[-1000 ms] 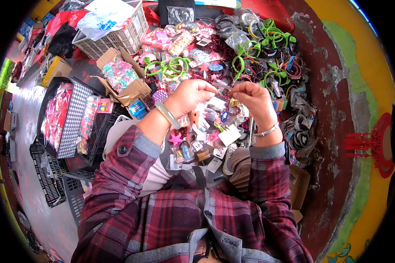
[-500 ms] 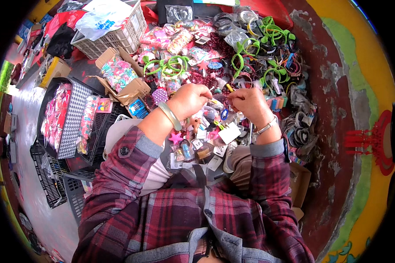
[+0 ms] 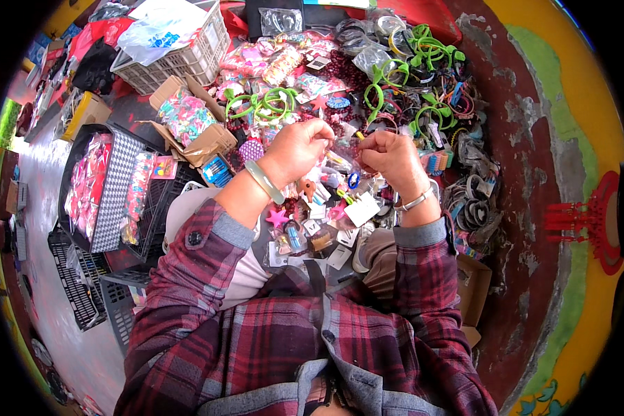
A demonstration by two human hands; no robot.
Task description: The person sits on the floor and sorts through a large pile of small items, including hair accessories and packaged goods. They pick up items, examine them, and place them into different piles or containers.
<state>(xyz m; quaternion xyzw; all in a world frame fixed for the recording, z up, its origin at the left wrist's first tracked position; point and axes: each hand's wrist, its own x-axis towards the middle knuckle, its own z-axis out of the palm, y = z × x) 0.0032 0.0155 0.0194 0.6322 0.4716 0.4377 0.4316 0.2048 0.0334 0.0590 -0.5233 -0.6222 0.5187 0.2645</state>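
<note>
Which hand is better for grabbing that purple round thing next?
Probably the left hand: the purple round thing lies just beside it, on its left. The right hand is farther off, with the left hand between.

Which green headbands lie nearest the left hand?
The bunch of green headbands just beyond the left hand, on the side toward the open cardboard box. The other green headbands all lie farther right.
</note>
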